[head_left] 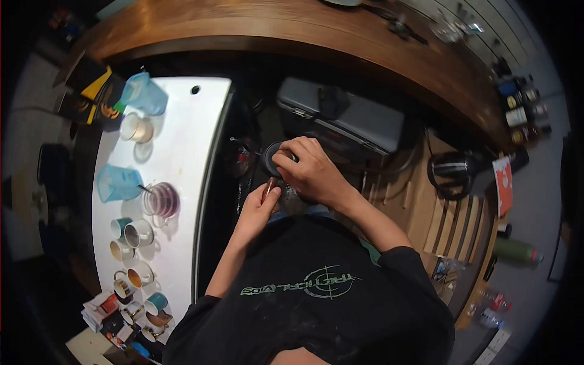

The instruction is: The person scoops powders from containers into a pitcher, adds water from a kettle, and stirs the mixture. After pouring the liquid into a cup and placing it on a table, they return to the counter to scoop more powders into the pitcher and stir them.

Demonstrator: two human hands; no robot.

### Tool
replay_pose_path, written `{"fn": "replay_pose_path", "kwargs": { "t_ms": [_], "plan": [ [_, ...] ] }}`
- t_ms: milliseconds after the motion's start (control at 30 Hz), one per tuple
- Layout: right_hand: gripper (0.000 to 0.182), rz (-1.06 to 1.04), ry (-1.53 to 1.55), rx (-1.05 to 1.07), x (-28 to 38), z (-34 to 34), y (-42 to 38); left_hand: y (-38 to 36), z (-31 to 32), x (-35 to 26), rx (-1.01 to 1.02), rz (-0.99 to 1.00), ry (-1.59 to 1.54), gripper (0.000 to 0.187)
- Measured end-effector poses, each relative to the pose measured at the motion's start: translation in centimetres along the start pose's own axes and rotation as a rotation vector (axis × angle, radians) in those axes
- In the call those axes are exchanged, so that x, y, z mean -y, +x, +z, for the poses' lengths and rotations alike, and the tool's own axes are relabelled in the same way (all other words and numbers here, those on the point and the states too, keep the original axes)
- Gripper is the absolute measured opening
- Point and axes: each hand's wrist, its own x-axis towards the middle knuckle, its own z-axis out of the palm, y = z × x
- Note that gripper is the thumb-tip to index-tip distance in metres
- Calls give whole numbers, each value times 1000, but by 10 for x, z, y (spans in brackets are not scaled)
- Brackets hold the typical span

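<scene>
My left hand (258,210) is closed around the reddish-brown handle of a dark round piece (270,159) that looks like a portafilter or small pot. The handle points down toward my body. Over the round top bends my right hand (313,170), its fingers curled at the rim. Whatever those fingers grip is mostly hidden beneath them. Both hands are close together in front of my black shirt, with a dark, cluttered space below them.
On the left, a white counter (182,128) bears blue jugs (118,182), a ribbed glass vessel (160,201) and several cups (140,275). A grey toolbox (340,112) lies ahead, under a wooden bar (255,24). To the right are a black kettle (450,173) and a slatted wooden rack (456,225).
</scene>
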Motion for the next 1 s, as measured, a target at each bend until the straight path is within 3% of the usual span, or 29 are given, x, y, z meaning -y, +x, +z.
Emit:
{"fn": "replay_pose_path", "kwargs": {
  "t_ms": [267,300,467,533,700,900,1000],
  "plan": [
    [16,125,71,-150,-36,-116,-74,14,107,-26,186,-65,-28,30],
    [14,155,-47,-179,-47,-139,-79,16,118,-29,189,-84,-38,30],
    [15,347,-237,-410,-167,-228,-116,16,155,-58,258,42,-11,28],
    [15,373,-296,-414,-226,-241,-137,17,165,-62,268,56,-87,27],
    [14,484,-275,-420,-291,-256,-155,12,179,-73,257,62,-46,26],
    [18,488,-313,-374,-316,-258,-153,4,184,-80,199,53,-9,26],
    [21,394,-463,-444,-293,-263,-150,7,187,-75,172,41,-28,25]
  ]
}}
